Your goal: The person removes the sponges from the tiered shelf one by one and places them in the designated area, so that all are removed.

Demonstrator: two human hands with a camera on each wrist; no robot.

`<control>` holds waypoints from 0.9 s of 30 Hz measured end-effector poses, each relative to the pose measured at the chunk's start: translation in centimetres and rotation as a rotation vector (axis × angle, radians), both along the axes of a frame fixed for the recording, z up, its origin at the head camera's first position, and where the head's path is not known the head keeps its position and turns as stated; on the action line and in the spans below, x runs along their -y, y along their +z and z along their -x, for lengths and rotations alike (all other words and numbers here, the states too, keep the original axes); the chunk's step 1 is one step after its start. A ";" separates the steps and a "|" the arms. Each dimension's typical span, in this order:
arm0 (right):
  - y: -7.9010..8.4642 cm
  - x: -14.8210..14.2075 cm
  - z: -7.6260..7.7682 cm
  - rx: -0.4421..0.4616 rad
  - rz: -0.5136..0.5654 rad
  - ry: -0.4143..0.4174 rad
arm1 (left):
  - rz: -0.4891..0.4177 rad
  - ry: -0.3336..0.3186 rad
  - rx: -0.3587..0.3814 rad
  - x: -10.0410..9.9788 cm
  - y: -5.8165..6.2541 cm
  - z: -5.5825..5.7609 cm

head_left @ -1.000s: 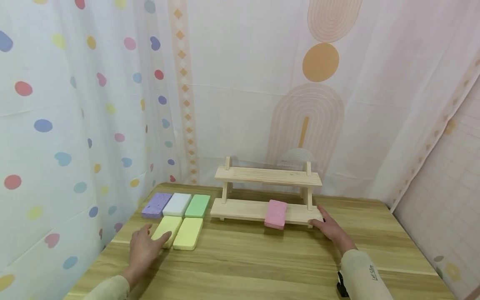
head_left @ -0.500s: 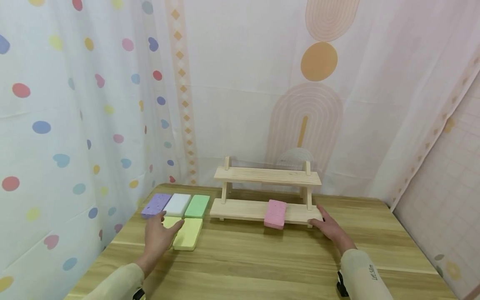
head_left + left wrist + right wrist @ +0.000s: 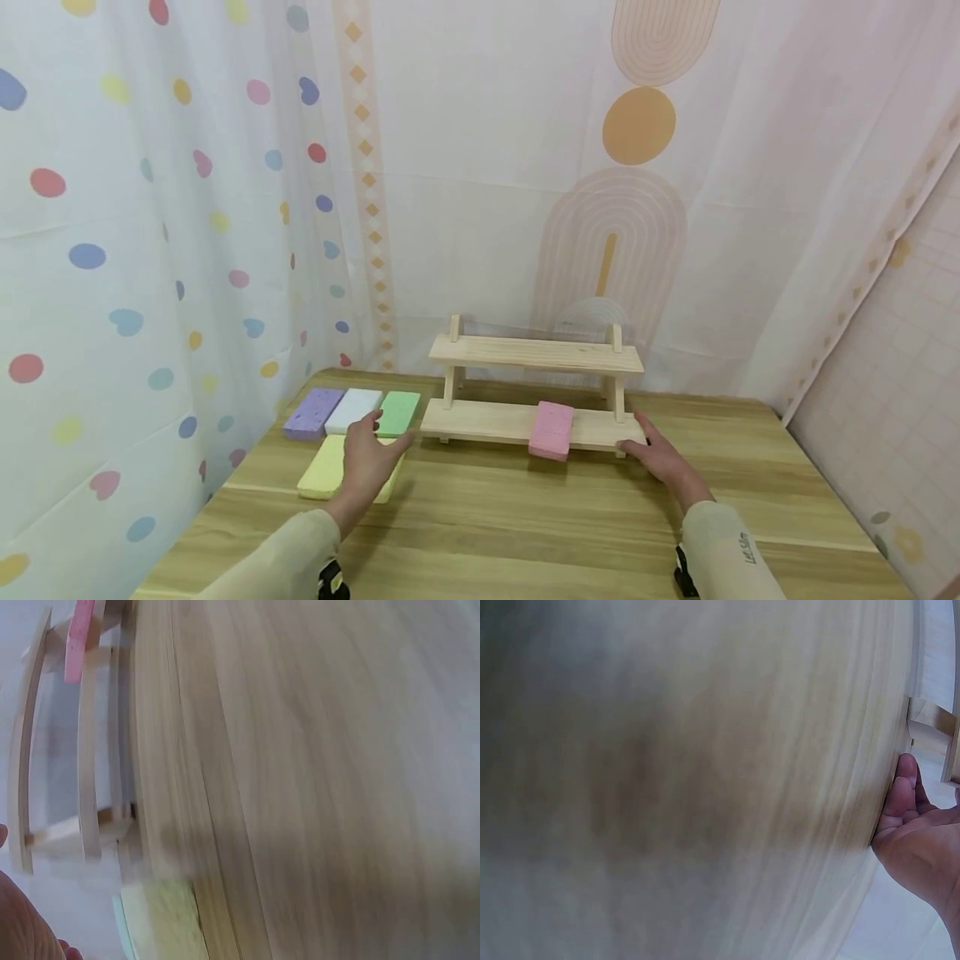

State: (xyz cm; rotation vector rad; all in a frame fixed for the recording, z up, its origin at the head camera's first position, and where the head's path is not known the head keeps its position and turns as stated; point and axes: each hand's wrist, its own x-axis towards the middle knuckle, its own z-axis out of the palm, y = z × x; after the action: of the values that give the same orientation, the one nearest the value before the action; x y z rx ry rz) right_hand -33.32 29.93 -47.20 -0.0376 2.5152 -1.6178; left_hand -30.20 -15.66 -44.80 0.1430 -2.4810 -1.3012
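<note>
My left hand [image 3: 367, 462] hovers over two yellow sponges [image 3: 322, 475] on the left of the table, thumb and fingers spread, with nothing between them. Behind it lie a purple sponge [image 3: 313, 414], a white sponge [image 3: 351, 410] and a green sponge [image 3: 399, 412] in a row. The hand partly hides the right yellow sponge. A pink sponge [image 3: 551, 431] lies on the lower board of a two-tier wooden shelf [image 3: 487, 419], jutting past its front edge. My right hand [image 3: 663, 457] grips the right end of that board, thumb at the front corner; in the right wrist view its fingers [image 3: 904, 799] are bent.
The wooden table [image 3: 510, 533] extends in front of the shelf and to its right. A dotted curtain [image 3: 187, 292] hangs along the left side, and a patterned curtain [image 3: 480, 233] hangs behind the table.
My left hand has moved to the right across the yellow sponges, from the left one to above the right one. The right hand, the shelf and the sponges have stayed in place.
</note>
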 end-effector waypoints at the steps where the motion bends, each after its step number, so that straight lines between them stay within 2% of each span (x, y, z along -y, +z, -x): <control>1: 0.0 0.1 0.0 0.004 0.002 -0.003 | 0.000 0.000 -0.009 -0.4 -0.1 0.1; 7: 0.1 0.1 0.0 0.018 -0.019 -0.005 | -0.012 -0.014 -0.026 -2.9 -0.2 0.5; 19: 0.3 0.2 0.0 0.018 -0.021 -0.009 | -0.079 -0.098 0.025 -7.6 -0.5 0.6; 27: 0.2 0.2 0.0 0.021 -0.022 -0.012 | -0.063 -0.088 -0.023 -10.5 -1.1 0.7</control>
State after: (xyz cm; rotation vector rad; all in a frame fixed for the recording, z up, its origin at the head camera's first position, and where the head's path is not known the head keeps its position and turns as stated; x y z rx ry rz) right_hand -33.35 29.71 -46.96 -0.0029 2.5221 -1.5870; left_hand -30.91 -5.11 -45.91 0.0344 -2.4535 -1.4086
